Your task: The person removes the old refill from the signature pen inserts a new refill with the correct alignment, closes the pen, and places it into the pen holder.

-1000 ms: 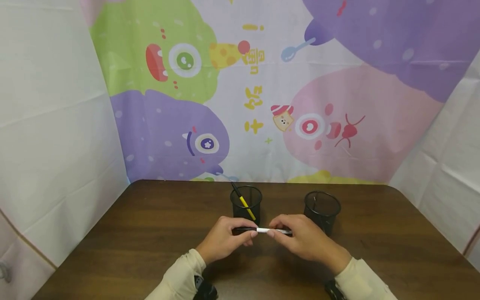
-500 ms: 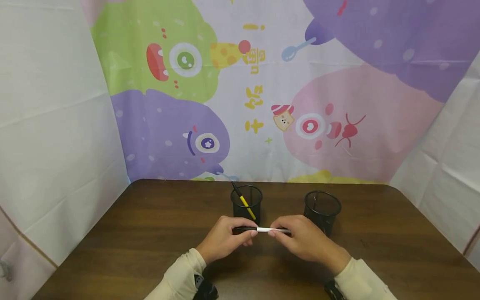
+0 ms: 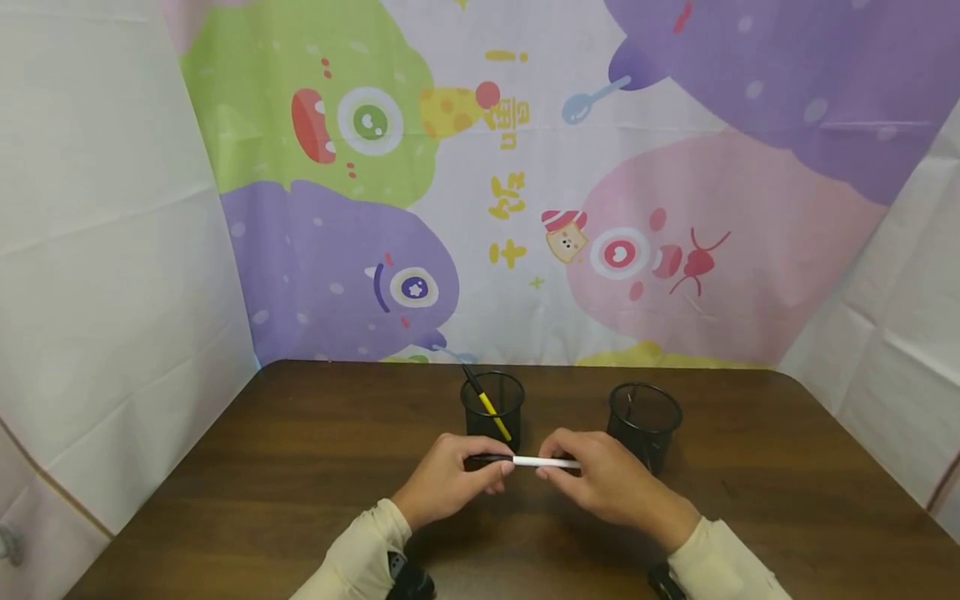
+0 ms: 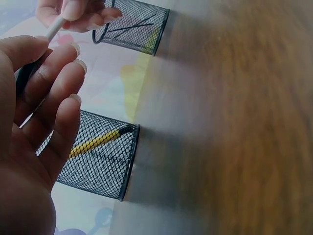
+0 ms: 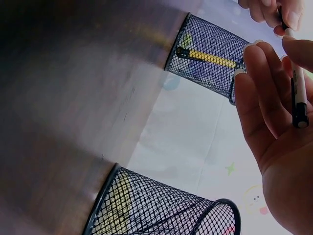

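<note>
A white-barrelled pen [image 3: 528, 461] with a black left part lies level between my two hands, above the table. My left hand [image 3: 446, 477] pinches the black part between thumb and fingers. On the white barrel, my right hand [image 3: 622, 487] pinches with thumb and forefinger; its other fingers extend beneath in the right wrist view. There the pen's black clip and end [image 5: 300, 120] show beside the palm. Behind the left hand stands a black mesh pen cup [image 3: 480, 427] with a yellow and black pen [image 3: 489, 406] leaning in it.
A second black mesh cup [image 3: 637, 435] stands behind the right hand, with thin dark lines showing inside. The brown wooden table [image 3: 300, 475] ends at a printed cartoon backdrop [image 3: 517, 317]. White cloth hangs at both sides.
The pen has turned in the hands: its dark clip, seen earlier by the right fingers in the head view, gives way to plain white barrel. Right thumb shifts slightly; cups stay put.
</note>
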The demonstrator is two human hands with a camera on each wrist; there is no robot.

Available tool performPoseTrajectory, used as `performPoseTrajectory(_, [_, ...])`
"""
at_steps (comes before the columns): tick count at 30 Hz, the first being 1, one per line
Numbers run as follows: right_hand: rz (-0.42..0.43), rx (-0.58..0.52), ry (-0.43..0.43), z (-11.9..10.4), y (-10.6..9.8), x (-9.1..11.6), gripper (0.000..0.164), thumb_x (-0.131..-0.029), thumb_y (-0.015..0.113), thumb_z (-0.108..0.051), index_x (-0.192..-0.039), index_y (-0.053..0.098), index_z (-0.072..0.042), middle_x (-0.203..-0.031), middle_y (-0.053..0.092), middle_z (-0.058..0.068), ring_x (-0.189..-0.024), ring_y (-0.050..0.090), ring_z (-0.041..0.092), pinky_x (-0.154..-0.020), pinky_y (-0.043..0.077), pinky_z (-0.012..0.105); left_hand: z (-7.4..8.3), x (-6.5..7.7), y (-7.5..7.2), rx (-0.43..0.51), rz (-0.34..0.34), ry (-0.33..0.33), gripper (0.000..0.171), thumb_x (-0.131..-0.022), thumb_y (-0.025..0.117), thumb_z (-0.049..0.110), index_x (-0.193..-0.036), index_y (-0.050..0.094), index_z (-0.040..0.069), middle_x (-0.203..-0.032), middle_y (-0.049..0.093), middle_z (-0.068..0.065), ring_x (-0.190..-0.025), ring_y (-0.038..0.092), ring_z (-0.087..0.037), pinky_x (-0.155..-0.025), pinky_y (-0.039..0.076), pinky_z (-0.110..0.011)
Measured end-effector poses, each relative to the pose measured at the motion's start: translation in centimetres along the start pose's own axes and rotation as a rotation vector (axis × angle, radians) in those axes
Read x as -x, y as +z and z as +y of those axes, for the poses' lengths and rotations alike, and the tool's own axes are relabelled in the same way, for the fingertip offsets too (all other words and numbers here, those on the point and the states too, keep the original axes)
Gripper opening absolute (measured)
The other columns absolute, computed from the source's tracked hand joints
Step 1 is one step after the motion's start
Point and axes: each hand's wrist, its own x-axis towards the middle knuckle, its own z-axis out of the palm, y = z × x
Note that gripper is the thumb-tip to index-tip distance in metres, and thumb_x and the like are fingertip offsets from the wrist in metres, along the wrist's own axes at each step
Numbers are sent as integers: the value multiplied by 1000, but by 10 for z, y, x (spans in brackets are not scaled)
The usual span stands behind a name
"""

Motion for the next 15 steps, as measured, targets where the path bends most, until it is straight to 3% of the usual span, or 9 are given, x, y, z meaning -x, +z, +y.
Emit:
performPoseTrajectory(6, [-35,8,34,0,-2,-1,13,-92,76,-24,-96,63,-25,-81,62,-19,-67,56,-1,-59,50,22,2,-2,0,-8,4,6,11,-95,69,4,-104,73,1,-75,72,-12,-65,71,-24,-62,58,-29])
performPoseTrajectory(10, [-76,-10,73,0,-4,-1,8,-97,69,-34,-99,65,-27,-81,61,-20,-64,54,0,-58,50,22,2,-2,0,-18,9,15,10,-94,69,4,-104,73,2,-75,72,-9,-65,70,-27,-62,58,-29])
performPoseTrajectory(15, [-93,7,92,-1,-4,0,18,-101,60,-40,-100,70,-25,-80,60,-20,-65,53,1,-59,49,23,2,-1,1,-5,6,0,11,-94,69,4,-104,73,2,-76,72,-3,-66,71,-31,-63,59,-29])
